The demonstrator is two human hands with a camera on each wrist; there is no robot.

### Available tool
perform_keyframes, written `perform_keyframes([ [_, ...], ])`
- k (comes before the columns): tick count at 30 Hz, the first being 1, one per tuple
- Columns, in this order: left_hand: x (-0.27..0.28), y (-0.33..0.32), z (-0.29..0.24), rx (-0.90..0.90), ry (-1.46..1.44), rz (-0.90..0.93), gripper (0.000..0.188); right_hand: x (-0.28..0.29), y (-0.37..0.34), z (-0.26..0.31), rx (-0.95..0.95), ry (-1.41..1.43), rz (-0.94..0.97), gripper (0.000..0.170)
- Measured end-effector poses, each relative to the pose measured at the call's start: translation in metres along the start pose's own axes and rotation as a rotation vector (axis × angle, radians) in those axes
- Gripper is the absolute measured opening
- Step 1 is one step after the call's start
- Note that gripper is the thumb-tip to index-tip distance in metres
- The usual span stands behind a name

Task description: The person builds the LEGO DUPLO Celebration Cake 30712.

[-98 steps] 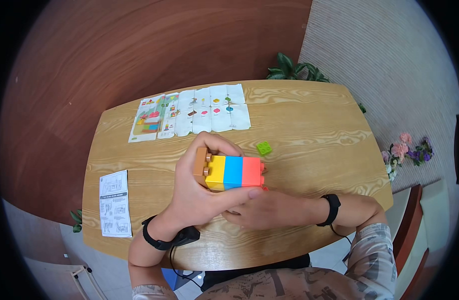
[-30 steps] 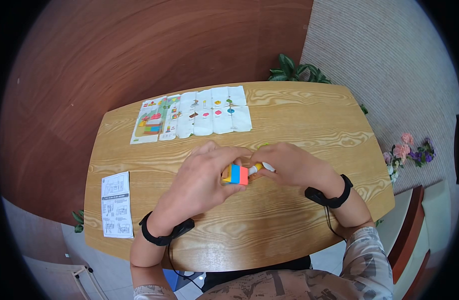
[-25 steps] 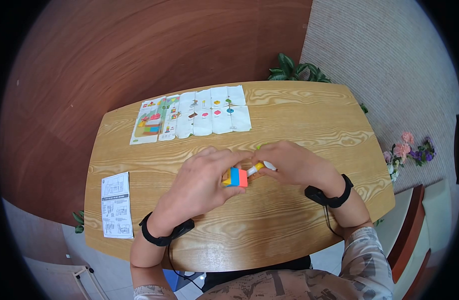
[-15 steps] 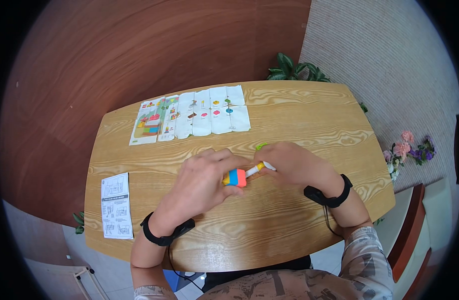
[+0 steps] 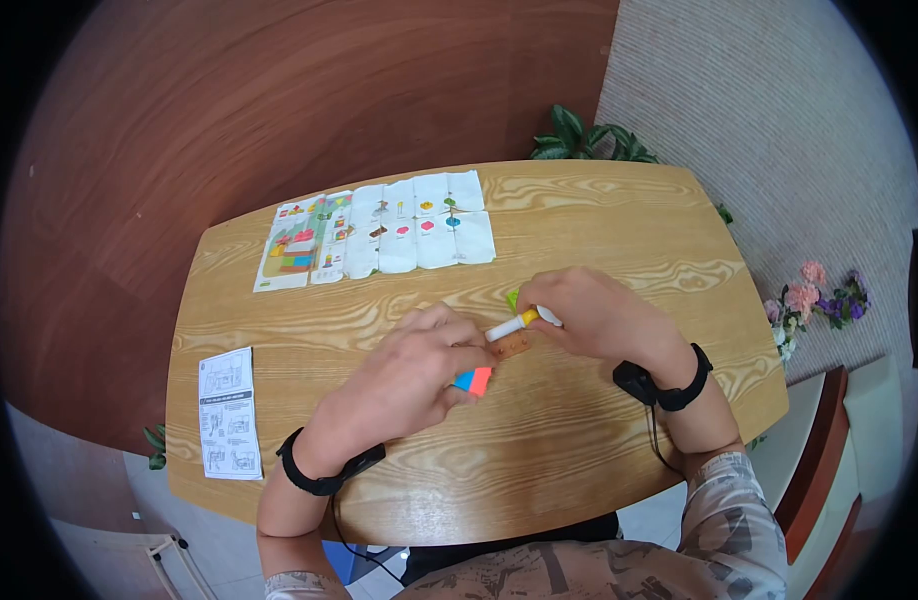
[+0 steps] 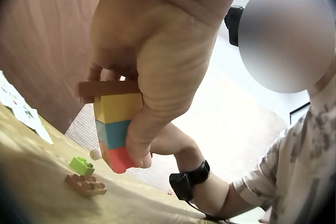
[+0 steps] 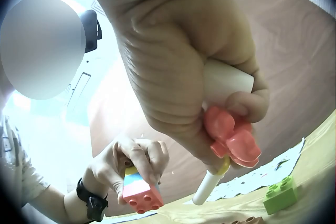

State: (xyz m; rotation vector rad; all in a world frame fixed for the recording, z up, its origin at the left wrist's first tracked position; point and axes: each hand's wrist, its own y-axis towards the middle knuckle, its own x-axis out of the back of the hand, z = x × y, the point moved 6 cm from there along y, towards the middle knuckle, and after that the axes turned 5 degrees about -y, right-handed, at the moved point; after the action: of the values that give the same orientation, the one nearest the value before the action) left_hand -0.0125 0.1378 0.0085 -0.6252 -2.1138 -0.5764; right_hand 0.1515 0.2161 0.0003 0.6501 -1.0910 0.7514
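My left hand [image 5: 404, 368] grips a stack of toy building bricks [image 6: 119, 109]: a brown plate, then yellow, blue and red bricks. In the right wrist view the studs on the stack's red brick [image 7: 146, 202] face outward, away from the palm. My right hand [image 5: 597, 315] holds several small pieces together. Among them are a white tube with a yellow end [image 7: 209, 186], a pink flower-shaped piece [image 7: 233, 133] and a wider white piece [image 7: 226, 85]. A brown brick [image 5: 512, 346] lies on the table between the hands, with a green brick [image 5: 513, 299] close by.
An unfolded instruction sheet [image 5: 399, 250] with coloured pictures lies at the table's back left. A smaller black-and-white leaflet [image 5: 226, 428] is at the left edge of the wooden table [image 5: 579, 470]. Flowers [image 5: 804, 300] stand beyond its right edge.
The hands have drawn slightly apart, and the left has tilted the stack toward the body. The right hand, earlier low beside the stack, now holds the tube above the brown brick.
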Motion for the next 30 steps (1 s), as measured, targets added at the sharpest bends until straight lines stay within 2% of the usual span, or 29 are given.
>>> perform_keyframes([
  [11, 0.008, 0.001, -0.004, 0.021, 0.097, -0.135, 0.036, 0.005, 0.002, -0.009, -0.036, -0.022, 0.006, 0.013],
  [17, -0.006, 0.0, 0.006, 0.118, 0.168, 0.007, 0.037, 0.008, 0.002, -0.011, -0.034, -0.017, -0.02, 0.014],
  [20, -0.008, -0.001, 0.006, 0.109, 0.14, -0.001, 0.04, 0.008, 0.002, -0.01, -0.028, -0.003, -0.032, 0.014],
  [23, -0.012, -0.005, 0.012, 0.133, 0.102, 0.084, 0.041, 0.009, 0.001, -0.011, -0.027, -0.015, -0.031, 0.014],
  [30, -0.01, -0.001, 0.011, 0.126, 0.077, 0.054, 0.05, 0.01, 0.001, -0.009, -0.017, -0.017, -0.041, 0.013],
])
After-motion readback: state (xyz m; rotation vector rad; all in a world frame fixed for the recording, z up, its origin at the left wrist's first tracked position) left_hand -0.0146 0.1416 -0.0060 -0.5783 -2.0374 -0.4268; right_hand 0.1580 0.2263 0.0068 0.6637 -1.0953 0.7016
